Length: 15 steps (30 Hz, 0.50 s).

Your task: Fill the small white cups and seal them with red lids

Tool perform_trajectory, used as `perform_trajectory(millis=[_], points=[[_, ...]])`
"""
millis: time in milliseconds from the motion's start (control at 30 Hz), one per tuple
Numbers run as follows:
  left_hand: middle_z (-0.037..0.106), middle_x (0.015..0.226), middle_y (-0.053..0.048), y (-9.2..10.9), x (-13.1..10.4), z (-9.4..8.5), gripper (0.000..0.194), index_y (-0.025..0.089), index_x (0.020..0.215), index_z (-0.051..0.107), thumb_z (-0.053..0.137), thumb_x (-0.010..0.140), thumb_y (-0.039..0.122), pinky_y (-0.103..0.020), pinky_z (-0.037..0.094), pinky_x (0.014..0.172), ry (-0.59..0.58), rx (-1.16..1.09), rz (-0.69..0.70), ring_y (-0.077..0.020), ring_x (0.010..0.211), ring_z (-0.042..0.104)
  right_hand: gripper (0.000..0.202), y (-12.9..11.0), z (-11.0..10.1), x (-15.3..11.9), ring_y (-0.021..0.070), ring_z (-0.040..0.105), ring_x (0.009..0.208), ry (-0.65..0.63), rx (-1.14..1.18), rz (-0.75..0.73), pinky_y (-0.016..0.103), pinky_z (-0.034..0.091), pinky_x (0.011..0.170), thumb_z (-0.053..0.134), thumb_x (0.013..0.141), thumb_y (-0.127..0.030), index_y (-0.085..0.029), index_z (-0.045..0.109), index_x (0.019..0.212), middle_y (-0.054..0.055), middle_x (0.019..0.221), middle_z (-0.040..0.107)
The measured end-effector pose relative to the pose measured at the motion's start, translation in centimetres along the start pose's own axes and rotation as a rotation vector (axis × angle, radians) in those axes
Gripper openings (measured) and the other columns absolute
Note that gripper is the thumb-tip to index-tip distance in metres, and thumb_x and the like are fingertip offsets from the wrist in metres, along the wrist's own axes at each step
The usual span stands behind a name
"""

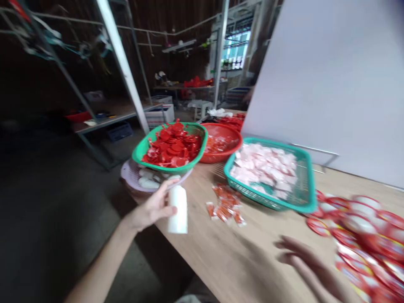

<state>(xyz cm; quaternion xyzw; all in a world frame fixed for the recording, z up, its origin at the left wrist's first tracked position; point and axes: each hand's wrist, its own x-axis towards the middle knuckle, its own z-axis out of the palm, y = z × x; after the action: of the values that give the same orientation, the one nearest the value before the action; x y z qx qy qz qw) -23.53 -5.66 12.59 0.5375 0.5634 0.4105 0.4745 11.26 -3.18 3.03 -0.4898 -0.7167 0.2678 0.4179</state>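
The person here is clamping the left hand (158, 204) on a white tube-like piece (179, 210) near the wooden table's (217, 248) edge. The blurred right hand (303, 261) is hovering, fingers and thumb apart, near red-rimmed discs (317, 227); orange packets (225, 204) are lying beside the teal basket (312, 185).

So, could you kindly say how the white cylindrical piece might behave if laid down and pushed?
The white cylindrical piece may roll, given its rounded side. It seems stiff, with no visible dent where the left hand grips it, and probably light, held up one-handed.
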Motion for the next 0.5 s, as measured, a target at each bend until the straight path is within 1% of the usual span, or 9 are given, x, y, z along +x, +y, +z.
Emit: perform_trajectory(millis=[33,67,133,200,233,300,367,433,500], points=[[0.057,0.112,-0.011,-0.9,0.4,3.0,0.072,0.025,0.129,0.032,0.065,0.066,0.039,-0.030,0.050,0.072,0.002,-0.091,0.043,-0.0223,0.094,0.059,0.033,-1.0,0.9,-0.4,0.0228,0.066,0.079,-0.172,0.202,0.078,0.035,0.058,0.064,0.046,0.082,-0.053,-0.037,0.055,0.109,0.007,0.101,0.065],[0.058,0.110,-0.011,-1.8,0.9,6.1,0.071,0.024,0.127,0.034,0.066,0.066,0.042,-0.031,0.050,0.073,-0.016,-0.182,0.059,-0.0225,0.092,0.060,0.041,-2.0,1.8,-0.6,0.0240,0.064,0.087,-0.252,0.402,0.173,0.038,0.056,0.071,0.044,0.082,-0.055,-0.033,0.050,0.117,0.009,0.114,0.059],[0.058,0.109,-0.012,-3.2,1.9,11.5,0.067,0.021,0.118,0.039,0.069,0.063,0.046,-0.032,0.052,0.072,-0.032,-0.324,0.116,-0.0235,0.090,0.062,0.056,-3.6,3.5,-0.5,0.0256,0.061,0.096,-0.254,0.661,0.332,0.041,0.054,0.074,0.041,0.080,-0.063,-0.028,0.042,0.123,0.012,0.125,0.050],[0.057,0.110,-0.011,-4.1,2.6,15.4,0.059,0.021,0.110,0.042,0.070,0.063,0.044,-0.033,0.051,0.076,-0.009,-0.311,0.167,-0.0236,0.093,0.060,0.062,-4.2,4.2,-0.1,0.0260,0.058,0.098,-0.201,0.733,0.447,0.039,0.053,0.072,0.049,0.074,-0.065,-0.023,0.043,0.119,0.013,0.122,0.051],[0.058,0.108,-0.010,-4.5,2.8,16.6,0.055,0.022,0.106,0.043,0.072,0.062,0.040,-0.034,0.051,0.077,0.009,-0.228,0.184,-0.0233,0.094,0.060,0.061,-4.1,4.1,0.1,0.0253,0.058,0.095,-0.159,0.719,0.476,0.037,0.053,0.072,0.054,0.070,-0.064,-0.022,0.047,0.113,0.012,0.115,0.055],[0.060,0.100,-0.006,-5.0,2.9,17.9,0.052,0.023,0.100,0.047,0.076,0.058,0.029,-0.034,0.050,0.079,-0.007,0.026,0.226,-0.0223,0.092,0.059,0.052,-3.5,3.2,0.0,0.0220,0.058,0.084,-0.101,0.641,0.486,0.032,0.050,0.069,0.064,0.064,-0.059,-0.020,0.052,0.096,0.007,0.094,0.060],[0.060,0.097,-0.003,-5.4,2.9,18.3,0.051,0.024,0.097,0.050,0.078,0.055,0.017,-0.033,0.049,0.078,-0.124,0.270,0.321,-0.0215,0.091,0.059,0.045,-2.6,2.1,-0.3,0.0178,0.055,0.073,-0.128,0.575,0.458,0.028,0.047,0.064,0.070,0.060,-0.053,-0.019,0.051,0.084,0.001,0.078,0.057],[0.060,0.103,-0.002,-5.7,2.8,18.5,0.054,0.025,0.102,0.051,0.075,0.056,0.009,-0.032,0.049,0.081,-0.266,0.422,0.433,-0.0211,0.094,0.059,0.043,-1.9,1.3,-0.7,0.0155,0.053,0.070,-0.204,0.538,0.418,0.026,0.045,0.061,0.071,0.059,-0.048,-0.019,0.050,0.083,-0.001,0.075,0.056],[0.059,0.105,-0.003,-5.9,2.8,18.7,0.054,0.026,0.107,0.050,0.071,0.060,0.007,-0.032,0.049,0.081,-0.344,0.525,0.479,-0.0211,0.095,0.060,0.042,-1.3,1.0,-0.9,0.0153,0.053,0.072,-0.250,0.465,0.383,0.026,0.044,0.063,0.071,0.061,-0.044,-0.018,0.052,0.088,0.000,0.079,0.057]])
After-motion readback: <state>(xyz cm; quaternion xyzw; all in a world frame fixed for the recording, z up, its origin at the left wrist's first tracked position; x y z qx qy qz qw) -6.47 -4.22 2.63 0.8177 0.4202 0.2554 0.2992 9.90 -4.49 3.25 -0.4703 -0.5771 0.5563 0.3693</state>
